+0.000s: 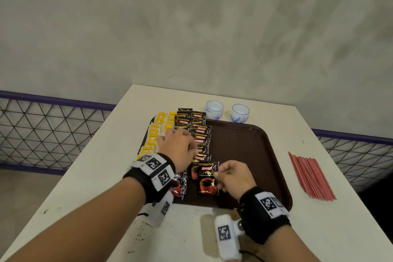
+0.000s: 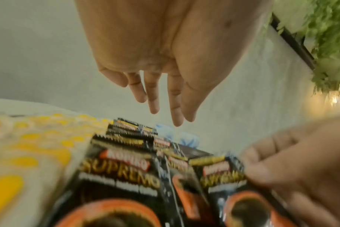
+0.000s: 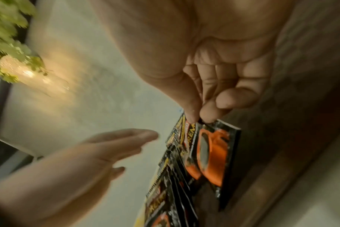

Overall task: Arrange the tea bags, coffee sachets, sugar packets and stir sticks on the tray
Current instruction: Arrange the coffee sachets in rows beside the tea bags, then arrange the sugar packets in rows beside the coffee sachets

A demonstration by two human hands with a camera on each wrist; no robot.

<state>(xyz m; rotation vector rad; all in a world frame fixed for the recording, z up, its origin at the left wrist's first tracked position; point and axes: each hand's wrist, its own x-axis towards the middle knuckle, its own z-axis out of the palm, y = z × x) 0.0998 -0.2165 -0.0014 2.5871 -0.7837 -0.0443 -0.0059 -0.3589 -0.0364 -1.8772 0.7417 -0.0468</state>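
One brown tray [image 1: 251, 147] is sitting on the single white table [image 1: 319, 229]. Two blue-and-white cups [image 1: 214, 109] are standing just behind it. The black coffee sachets [image 1: 201, 132] are lying in two overlapping columns, too layered to count exactly, certainly more than ten. The yellow-and-white packets [image 1: 156, 134] are also running in two columns, partly hidden, so no firm number. The red stir sticks [image 1: 311, 175] are lying in one bundle, dozens, uncountable. Two hands are showing.
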